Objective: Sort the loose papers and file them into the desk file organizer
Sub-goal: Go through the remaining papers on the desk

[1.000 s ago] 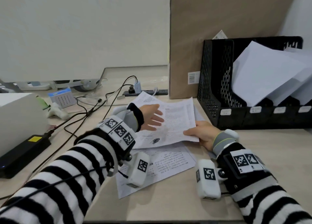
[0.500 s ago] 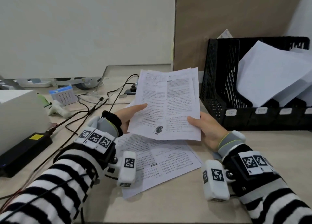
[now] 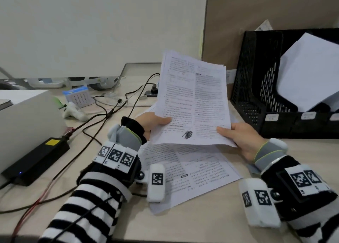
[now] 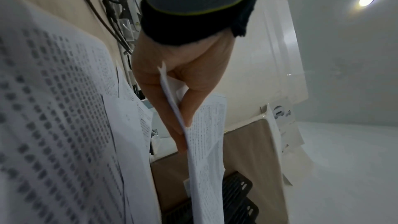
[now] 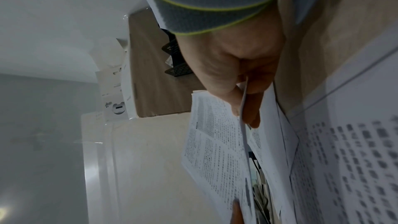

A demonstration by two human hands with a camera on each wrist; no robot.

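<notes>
A thin stack of printed papers (image 3: 194, 99) stands tilted up above the desk, held from both sides. My left hand (image 3: 156, 122) pinches its lower left edge, thumb on the front; the left wrist view shows that hand (image 4: 183, 105) with the papers (image 4: 204, 151) between thumb and fingers. My right hand (image 3: 236, 132) pinches the lower right corner, seen in the right wrist view as the hand (image 5: 243, 91) closed on the papers (image 5: 215, 151). More printed sheets (image 3: 187, 171) lie flat on the desk below. The black file organizer (image 3: 256, 88) stands at the right with white sheets (image 3: 308, 74) in its slots.
A brown board (image 3: 256, 19) stands behind the organizer. Black cables (image 3: 110, 112) and a power brick (image 3: 36, 160) lie at the left beside a white box (image 3: 27, 118). A small blue calendar (image 3: 78, 98) sits farther back. Bare desk (image 3: 293, 154) lies in front of the organizer.
The stack has been lifted off the desk and tipped upright; both hands now grip its lower edges, and it has risen a little more in the last half second.
</notes>
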